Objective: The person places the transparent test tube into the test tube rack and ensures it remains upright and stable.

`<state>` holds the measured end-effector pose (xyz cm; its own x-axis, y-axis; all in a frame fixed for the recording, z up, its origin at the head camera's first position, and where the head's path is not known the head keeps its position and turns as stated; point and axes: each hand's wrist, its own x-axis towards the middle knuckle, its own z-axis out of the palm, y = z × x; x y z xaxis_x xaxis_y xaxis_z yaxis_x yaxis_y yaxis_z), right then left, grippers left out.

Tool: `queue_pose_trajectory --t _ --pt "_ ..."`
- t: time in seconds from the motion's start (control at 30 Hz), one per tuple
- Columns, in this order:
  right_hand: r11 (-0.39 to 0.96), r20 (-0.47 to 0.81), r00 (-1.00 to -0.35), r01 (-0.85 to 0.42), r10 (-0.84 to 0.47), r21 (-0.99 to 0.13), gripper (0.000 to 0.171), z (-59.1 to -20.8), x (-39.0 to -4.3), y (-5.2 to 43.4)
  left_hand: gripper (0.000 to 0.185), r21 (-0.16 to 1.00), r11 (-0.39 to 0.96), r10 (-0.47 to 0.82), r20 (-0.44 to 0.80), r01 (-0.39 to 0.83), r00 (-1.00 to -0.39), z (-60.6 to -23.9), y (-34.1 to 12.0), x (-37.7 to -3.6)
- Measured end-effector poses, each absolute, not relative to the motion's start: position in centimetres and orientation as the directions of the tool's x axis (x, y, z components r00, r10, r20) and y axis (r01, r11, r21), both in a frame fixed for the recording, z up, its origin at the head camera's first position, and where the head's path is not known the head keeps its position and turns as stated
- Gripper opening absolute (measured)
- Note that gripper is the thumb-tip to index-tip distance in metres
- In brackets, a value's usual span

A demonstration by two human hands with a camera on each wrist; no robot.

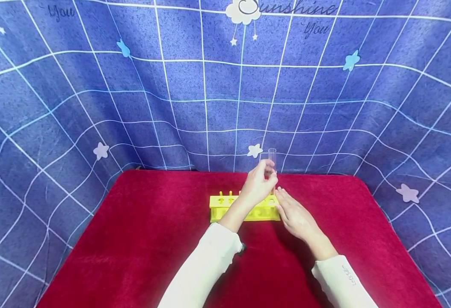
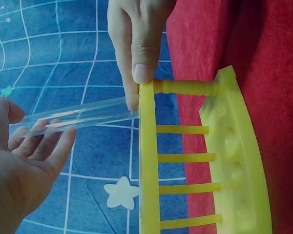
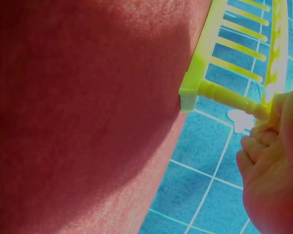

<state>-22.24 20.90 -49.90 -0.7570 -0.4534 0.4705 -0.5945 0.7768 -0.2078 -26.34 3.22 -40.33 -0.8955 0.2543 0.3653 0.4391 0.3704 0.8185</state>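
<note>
A clear glass test tube (image 1: 272,154) stands nearly upright above the right end of a yellow test tube rack (image 1: 265,213). My left hand (image 1: 259,183) holds the tube between thumb and fingers. In the left wrist view, the lower end of the tube (image 2: 97,113) meets the rack's top plate (image 2: 148,170), beside the fingertips of my right hand (image 2: 140,39). That right hand (image 1: 298,216) grips the right end of the top plate, thumb on the near side. The right wrist view has the hand (image 3: 273,161) at the rack's end post (image 3: 229,97).
The rack stands on a red cloth-covered table (image 1: 140,239). It has a row of holes and several upright pegs (image 2: 185,158), some hidden by my left forearm. Behind the table hangs a blue checked curtain (image 1: 218,115) with stars.
</note>
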Motion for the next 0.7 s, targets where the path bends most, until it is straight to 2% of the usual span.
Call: queue_pose_trajectory --t 0.43,0.7 --pt "0.789 0.438 -0.779 -0.576 -0.449 -0.215 0.054 -49.95 -22.24 21.04 0.032 0.794 0.390 0.279 0.380 0.466 -0.882 -40.99 3.25 -26.28" --pt "0.781 0.467 -0.759 -0.591 -0.454 -0.203 0.053 -50.00 -22.31 21.00 0.030 0.812 0.365 0.291 0.366 0.456 -0.884 -41.24 3.27 -26.08"
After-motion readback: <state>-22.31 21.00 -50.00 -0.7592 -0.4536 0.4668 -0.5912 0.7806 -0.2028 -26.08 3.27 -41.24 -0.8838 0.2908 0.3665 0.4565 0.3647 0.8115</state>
